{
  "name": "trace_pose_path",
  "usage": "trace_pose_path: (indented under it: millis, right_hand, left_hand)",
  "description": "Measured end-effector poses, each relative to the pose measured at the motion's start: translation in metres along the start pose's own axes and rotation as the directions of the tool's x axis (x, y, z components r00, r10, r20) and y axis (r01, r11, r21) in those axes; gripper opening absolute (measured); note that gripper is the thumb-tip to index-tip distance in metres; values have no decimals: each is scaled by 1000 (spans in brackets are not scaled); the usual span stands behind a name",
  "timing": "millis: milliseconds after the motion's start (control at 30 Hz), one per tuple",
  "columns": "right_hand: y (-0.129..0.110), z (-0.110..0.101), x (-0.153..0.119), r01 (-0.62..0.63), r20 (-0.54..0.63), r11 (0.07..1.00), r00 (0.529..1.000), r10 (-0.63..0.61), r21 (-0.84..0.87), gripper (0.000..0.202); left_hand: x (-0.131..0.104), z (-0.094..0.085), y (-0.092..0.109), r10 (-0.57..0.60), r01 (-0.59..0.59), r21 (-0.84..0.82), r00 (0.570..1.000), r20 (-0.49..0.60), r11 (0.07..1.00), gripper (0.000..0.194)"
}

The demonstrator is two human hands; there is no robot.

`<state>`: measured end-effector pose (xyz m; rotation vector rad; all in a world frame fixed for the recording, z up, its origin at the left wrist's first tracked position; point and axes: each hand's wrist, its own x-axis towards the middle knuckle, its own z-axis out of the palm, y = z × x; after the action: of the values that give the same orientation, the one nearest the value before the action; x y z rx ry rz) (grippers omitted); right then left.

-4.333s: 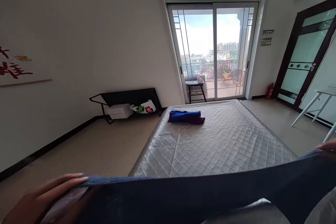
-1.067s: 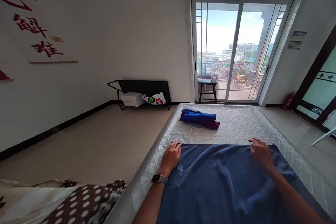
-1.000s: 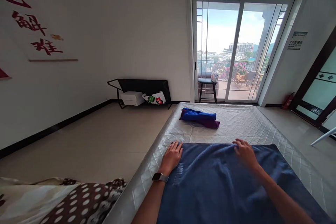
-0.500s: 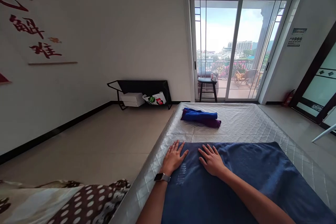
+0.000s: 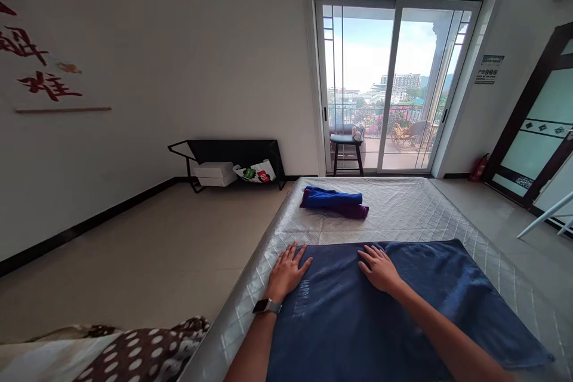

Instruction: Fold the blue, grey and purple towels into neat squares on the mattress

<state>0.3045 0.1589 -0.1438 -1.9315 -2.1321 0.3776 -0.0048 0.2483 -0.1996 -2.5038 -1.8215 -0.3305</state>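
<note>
A dark blue towel [image 5: 349, 322] lies spread over the near part of a mattress with a silvery quilted cover [image 5: 403, 203]. My left hand [image 5: 286, 271], with a watch [image 5: 267, 306] on its wrist, rests flat on the towel's far left corner, fingers stretched out. Farther right, my right hand [image 5: 380, 268] lies open on the towel near its far edge, palm down. Embossed lettering shows on the towel beside my left hand. Some wrinkles run across its right side. Beyond it lie a rolled bright blue cloth [image 5: 333, 197] and a rolled purple cloth [image 5: 356, 210].
A brown polka-dot cloth [image 5: 138, 352] is at the lower left. By the wall stands a black rack [image 5: 233, 149] with white boxes [image 5: 215, 173] and a printed bag [image 5: 257, 172]. A dark stool [image 5: 347, 140] stands near the sliding glass door [image 5: 391, 89]; a fire extinguisher [image 5: 478, 167] is at right.
My right hand has slid to the right along the towel's far edge, away from my left hand. My left hand stays at the corner. The view has turned slightly right.
</note>
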Motion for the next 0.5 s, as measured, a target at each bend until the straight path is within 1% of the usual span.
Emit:
trace_pose_path:
  millis: [67, 133, 200, 300, 400, 500]
  right_hand:
    - [20, -7, -7, -3, -26, 999, 1000, 4, 40, 48]
    - [38, -12, -14, 49, -42, 995, 998, -45, 85, 48]
    - [50, -14, -18, 83, -84, 991, 994, -74, 107, 48]
    - [55, -14, -21, 14, -151, 998, 988, -5, 59, 51]
    - [53, -13, -23, -35, -120, 999, 992, 31, -28, 52]
    - [58, -15, -27, -79, -88, 992, 994, 71, -97, 52]
  left_hand:
    - [1, 2, -2, -3, 3, -1, 1000, 0, 1000, 63]
    - [1, 4, -3, 1, -1, -9, 1000, -9, 1000, 63]
    - [2, 5, -4, 7, -7, -18, 1000, -13, 1000, 64]
    - [2, 4, -3, 3, -4, -27, 1000, -4, 1000, 65]
    - [1, 1, -2, -9, 9, -24, 1000, 8, 1000, 64]
    - [1, 0, -1, -18, 18, -6, 1000, 19, 1000, 64]
